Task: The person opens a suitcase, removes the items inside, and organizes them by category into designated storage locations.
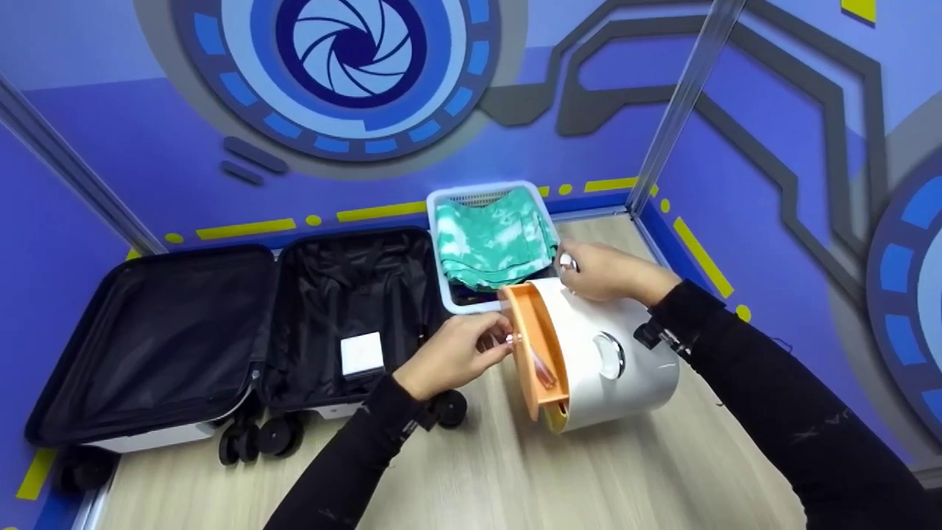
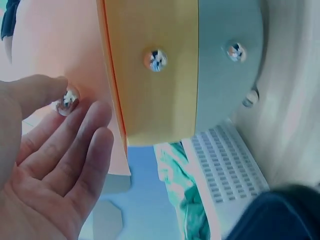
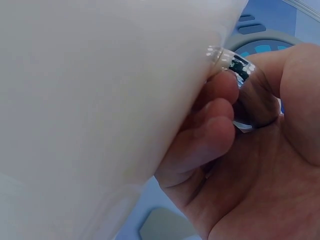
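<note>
A white drawer box (image 1: 625, 394) with rounded sides stands at the right, its orange drawer (image 1: 524, 361) pulled partway out. Inside that drawer lies a small reddish see-through item (image 1: 544, 369). My left hand (image 1: 460, 350) pinches the drawer's silver knob (image 2: 68, 102) between thumb and fingers. Beside it, the left wrist view shows a yellow drawer front (image 2: 172, 105) and a grey-green one (image 2: 227, 95), both with silver knobs. My right hand (image 1: 607, 272) curls its fingers round a chrome handle (image 3: 250, 97) on the box. A second chrome handle (image 1: 612, 355) shows on the box's near side.
Left of the box, a black-lined suitcase (image 1: 165, 331) lies spread out, a small white box (image 1: 362, 355) in its right half. Behind my hands, a white basket (image 1: 445, 283) holds green and white cloth (image 1: 497, 235). Blue panel walls (image 1: 471, 158) close in the wooden surface (image 1: 471, 478).
</note>
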Available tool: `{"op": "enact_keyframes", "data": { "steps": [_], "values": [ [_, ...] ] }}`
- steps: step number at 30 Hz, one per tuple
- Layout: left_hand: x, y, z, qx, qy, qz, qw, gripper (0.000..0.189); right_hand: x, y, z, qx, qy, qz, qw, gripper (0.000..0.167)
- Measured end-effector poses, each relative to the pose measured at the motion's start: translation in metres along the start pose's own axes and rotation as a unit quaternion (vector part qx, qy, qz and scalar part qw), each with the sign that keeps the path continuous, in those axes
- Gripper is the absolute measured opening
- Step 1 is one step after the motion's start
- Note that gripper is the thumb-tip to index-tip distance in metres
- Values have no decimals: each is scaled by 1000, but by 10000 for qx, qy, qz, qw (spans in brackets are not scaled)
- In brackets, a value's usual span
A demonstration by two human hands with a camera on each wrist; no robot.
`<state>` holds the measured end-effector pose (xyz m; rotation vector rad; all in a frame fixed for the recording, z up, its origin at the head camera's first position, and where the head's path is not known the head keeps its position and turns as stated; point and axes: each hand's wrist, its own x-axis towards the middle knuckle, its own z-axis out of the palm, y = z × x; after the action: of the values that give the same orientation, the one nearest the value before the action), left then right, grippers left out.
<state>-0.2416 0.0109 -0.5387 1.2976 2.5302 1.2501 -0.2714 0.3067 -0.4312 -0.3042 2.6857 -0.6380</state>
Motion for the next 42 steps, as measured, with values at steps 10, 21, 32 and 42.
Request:
{"op": "enact_keyframes", "data": {
  "steps": [10, 21, 32, 42],
  "values": [
    [23, 13, 29, -330, 221, -121, 9991, 14, -1, -1, 0, -105, -24, 170, 9998, 79],
    [27, 15, 33, -370, 174, -219, 9989, 15, -3, -1, -1, 0, -24, 178, 9998, 81],
    [9, -10, 54, 153, -52, -768, 9969, 18, -2, -2, -2, -51, -91, 246, 9996, 82],
    [6, -19, 73, -82, 32, -1028, 9947, 13, 0, 0, -1, 3, -89, 188, 9998, 82]
  ]
}}
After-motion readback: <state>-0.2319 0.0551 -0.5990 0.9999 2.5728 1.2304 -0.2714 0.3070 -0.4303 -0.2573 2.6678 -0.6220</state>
